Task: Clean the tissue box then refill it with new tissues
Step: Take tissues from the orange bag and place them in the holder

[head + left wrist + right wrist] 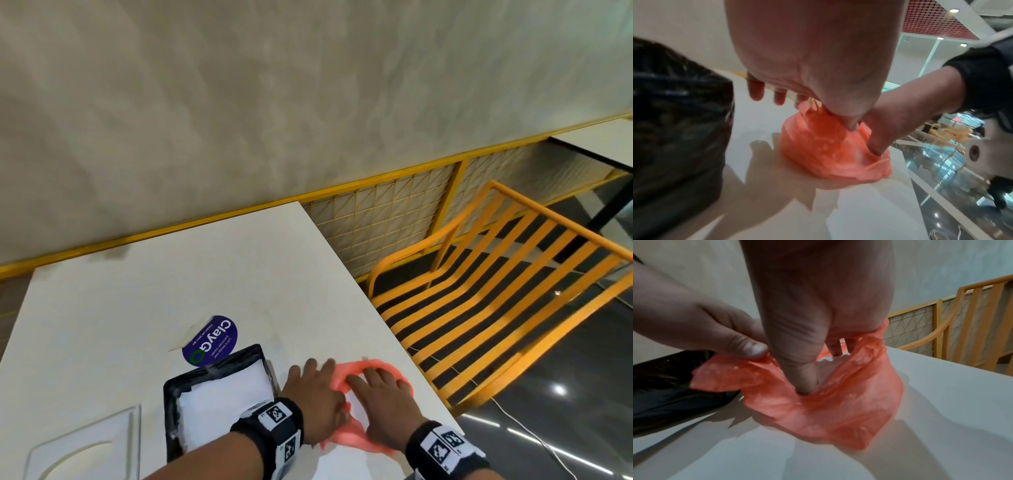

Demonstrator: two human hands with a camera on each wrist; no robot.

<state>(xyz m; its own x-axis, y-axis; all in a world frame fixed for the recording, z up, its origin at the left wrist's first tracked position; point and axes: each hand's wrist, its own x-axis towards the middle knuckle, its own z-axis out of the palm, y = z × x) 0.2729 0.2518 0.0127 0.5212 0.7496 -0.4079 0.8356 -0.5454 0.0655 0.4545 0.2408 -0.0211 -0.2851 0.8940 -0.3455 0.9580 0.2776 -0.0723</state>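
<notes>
left hand [317, 394] – right hand [383, 406] fingers [805, 382] pinch red bag [818, 405] open

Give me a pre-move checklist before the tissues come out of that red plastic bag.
1. Bag mouth open: ok; left hand pinches the rim of the red plastic bag, right hand reaches inside.
2. Bag resting on the table: ok.
3. Tissues inside bag: cannot tell; only something pale shows.
4. Tissue box within reach, beside the left hand: ok.
5. Box empty for refill: not ok; white material fills it.
6. Box lid off: ok.
</notes>
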